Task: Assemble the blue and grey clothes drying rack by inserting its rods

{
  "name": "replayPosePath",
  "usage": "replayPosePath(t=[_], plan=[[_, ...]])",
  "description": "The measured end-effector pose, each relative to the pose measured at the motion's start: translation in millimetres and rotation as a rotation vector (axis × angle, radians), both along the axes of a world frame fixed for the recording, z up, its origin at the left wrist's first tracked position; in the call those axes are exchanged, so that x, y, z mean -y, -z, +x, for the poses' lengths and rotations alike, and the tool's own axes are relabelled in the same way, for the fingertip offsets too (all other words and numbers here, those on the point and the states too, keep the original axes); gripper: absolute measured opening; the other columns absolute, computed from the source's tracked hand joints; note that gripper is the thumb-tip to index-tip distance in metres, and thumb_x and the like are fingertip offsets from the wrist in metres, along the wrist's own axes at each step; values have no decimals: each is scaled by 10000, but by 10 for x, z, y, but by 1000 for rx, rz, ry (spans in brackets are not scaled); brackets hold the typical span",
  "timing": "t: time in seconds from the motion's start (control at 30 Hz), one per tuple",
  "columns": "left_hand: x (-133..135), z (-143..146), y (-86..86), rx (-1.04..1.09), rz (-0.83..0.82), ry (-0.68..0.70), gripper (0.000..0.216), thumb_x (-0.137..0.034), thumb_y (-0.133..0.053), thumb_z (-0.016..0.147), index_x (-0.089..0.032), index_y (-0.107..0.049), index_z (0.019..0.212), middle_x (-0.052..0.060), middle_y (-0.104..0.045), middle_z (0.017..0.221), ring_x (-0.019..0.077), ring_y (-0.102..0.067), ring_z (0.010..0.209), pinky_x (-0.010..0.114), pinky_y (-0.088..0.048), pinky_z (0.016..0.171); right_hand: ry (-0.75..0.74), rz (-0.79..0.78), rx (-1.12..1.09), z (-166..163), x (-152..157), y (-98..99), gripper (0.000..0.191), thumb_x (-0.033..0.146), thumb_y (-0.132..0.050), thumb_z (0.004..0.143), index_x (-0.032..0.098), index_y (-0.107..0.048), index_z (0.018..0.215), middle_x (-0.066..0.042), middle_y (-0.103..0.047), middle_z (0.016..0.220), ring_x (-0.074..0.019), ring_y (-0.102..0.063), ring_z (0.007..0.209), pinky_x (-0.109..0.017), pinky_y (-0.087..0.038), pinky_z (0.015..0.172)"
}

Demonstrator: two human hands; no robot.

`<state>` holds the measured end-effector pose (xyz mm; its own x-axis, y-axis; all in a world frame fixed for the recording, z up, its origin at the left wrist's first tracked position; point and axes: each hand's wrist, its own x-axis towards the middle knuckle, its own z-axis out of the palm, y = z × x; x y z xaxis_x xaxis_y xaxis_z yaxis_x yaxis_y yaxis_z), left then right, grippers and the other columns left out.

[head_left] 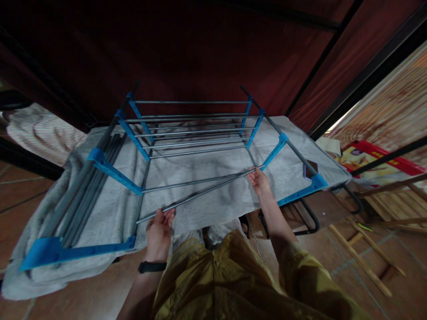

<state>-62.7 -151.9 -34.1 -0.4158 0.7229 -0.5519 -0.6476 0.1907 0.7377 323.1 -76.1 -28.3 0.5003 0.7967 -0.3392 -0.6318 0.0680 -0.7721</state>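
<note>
A thin grey metal tube [203, 192] slants across the front of a half-built rack. Near its left end my left hand [160, 229] grips it, fingers closed. My right hand [259, 181] pinches the same tube near its other end, close to a blue plastic bracket [274, 152]. The rack has blue side brackets joined by several grey crossbars [196, 132] and thicker side poles. Another blue bracket [115, 172] stands to the left. At the front corners lie a left blue end piece [76, 251] and a right blue end piece [303, 190].
Several loose grey poles [96, 191] lie along the left side. A grey cloth [213, 209] covers the table. A phone-like object [310, 170] lies by the right pole. Farther right are a red and yellow box [380, 162] and a wooden frame [363, 253] on the tiled floor.
</note>
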Motion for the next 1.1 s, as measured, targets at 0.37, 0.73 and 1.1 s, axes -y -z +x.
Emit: replayPosePath(t=[0.37, 0.73, 1.1], plan=[[-44, 65, -53, 22, -10, -29, 259, -80, -512, 945, -137, -597, 708, 28, -688, 633, 136, -718, 653, 218, -563, 646, -17, 5, 5, 67, -65, -30, 110, 186, -590, 932, 215, -615, 829, 3, -738, 748, -94, -695, 636, -188, -607, 619], [-56, 58, -75, 14, -11, -15, 276, -91, -505, 953, -139, -607, 701, 30, -688, 640, 124, -709, 665, 205, -554, 653, -42, 18, 14, 80, -45, -26, 123, 187, -596, 938, 212, -620, 820, 0, -739, 757, -93, -697, 635, -183, -608, 620], [-64, 69, -73, 6, 10, -8, 245, -123, -561, 935, -146, -605, 694, 19, -676, 630, 128, -705, 674, 219, -546, 670, -43, 6, 19, 111, -42, -27, 86, 198, -623, 921, 216, -619, 837, 2, -741, 765, -103, -708, 664, -190, -612, 631]])
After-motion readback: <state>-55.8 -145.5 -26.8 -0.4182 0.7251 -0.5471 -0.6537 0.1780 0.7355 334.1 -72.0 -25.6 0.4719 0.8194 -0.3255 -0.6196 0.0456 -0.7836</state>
